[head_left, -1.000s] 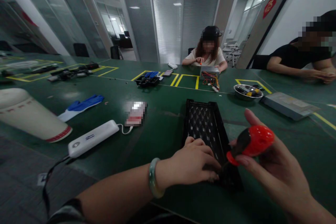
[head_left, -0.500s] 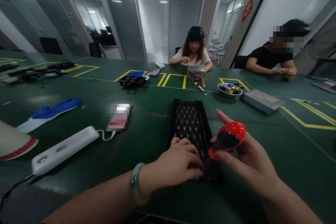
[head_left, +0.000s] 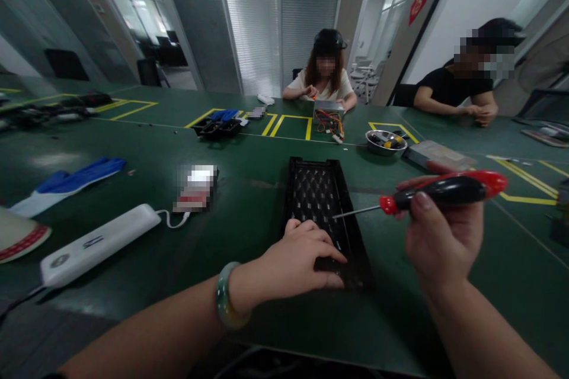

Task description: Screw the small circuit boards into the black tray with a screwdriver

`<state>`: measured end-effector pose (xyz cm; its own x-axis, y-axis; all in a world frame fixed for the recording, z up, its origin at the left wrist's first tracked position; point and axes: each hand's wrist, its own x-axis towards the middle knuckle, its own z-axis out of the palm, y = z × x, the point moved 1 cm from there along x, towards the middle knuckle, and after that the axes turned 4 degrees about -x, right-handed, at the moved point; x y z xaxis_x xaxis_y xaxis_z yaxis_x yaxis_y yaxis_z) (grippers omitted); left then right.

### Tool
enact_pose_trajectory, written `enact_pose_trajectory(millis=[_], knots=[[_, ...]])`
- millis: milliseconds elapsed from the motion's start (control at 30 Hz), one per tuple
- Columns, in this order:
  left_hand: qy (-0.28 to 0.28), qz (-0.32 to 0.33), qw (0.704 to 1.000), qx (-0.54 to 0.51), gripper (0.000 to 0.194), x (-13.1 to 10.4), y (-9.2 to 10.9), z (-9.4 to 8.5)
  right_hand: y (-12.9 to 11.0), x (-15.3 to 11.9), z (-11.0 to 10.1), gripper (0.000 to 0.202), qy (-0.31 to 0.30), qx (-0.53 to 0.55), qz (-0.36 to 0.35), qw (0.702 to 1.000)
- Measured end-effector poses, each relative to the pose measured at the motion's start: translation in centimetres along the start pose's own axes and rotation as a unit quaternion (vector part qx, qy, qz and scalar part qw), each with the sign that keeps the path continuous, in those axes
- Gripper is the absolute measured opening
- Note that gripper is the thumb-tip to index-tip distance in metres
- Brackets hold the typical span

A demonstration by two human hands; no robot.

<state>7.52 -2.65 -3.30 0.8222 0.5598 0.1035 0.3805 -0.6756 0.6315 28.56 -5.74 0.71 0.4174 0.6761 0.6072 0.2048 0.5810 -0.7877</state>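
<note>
Head camera: right hand aloft, screwdriver near-level.

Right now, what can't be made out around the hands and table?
All in the head view:
Black tray, near end: partly hidden by the left hand, the rest dark.
Screwdriver, tip shape: too small.
Metal bowl, contents: too small to identify.
Pale container, far part: cut off by the left edge.
Phone, screen: pixelated.

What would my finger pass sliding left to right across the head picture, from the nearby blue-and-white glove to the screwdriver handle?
Blue-and-white glove, pixelated device, green bracelet, black patterned panel, red-and-black screwdriver handle.
</note>
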Motion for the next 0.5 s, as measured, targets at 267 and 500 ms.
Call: enact_pose_trajectory(millis=[267, 500], knots=[[0.194, -0.065, 0.978, -0.045, 0.028, -0.3, -1.1, -2.2, 3.6, -0.2, 1.7, 0.032, -0.33, -0.317, -0.148, 0.877], [0.289, -0.142, 0.946, -0.026, 0.03, -0.1, -4.2, -3.8, 6.2, 0.1, 3.0, 0.051, -0.482, -0.415, -0.119, 0.763]])
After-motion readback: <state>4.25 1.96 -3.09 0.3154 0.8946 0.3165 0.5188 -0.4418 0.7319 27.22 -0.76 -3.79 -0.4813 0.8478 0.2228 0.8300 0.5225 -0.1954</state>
